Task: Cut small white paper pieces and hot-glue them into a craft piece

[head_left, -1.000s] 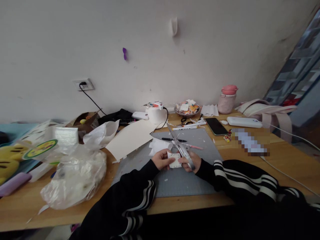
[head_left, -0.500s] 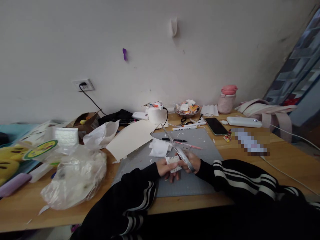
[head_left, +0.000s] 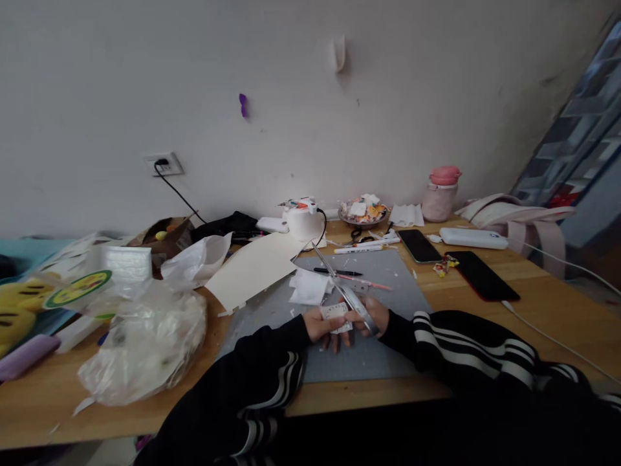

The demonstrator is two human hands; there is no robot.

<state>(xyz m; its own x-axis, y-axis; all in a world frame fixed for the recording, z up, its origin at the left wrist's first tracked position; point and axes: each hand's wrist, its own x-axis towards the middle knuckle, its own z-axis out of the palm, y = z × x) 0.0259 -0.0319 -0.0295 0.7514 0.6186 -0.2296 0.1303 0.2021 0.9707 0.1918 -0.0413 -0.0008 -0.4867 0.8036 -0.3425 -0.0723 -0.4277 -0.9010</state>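
The left hand point(head_left: 317, 325) pinches the card point(head_left: 334, 312) over the mat point(head_left: 369, 362); the right hand point(head_left: 376, 314) is closed around the scissors point(head_left: 358, 304). Marks are already on the card; what remains is not clear.

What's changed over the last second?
The left hand has shifted slightly right and closer in, fingers spread beneath the white card. The tip of the silver tool has swung left. The rightmost phone has gone dark. The left hand still holds the card, the right hand the tool; the pink bottle is unmoved.
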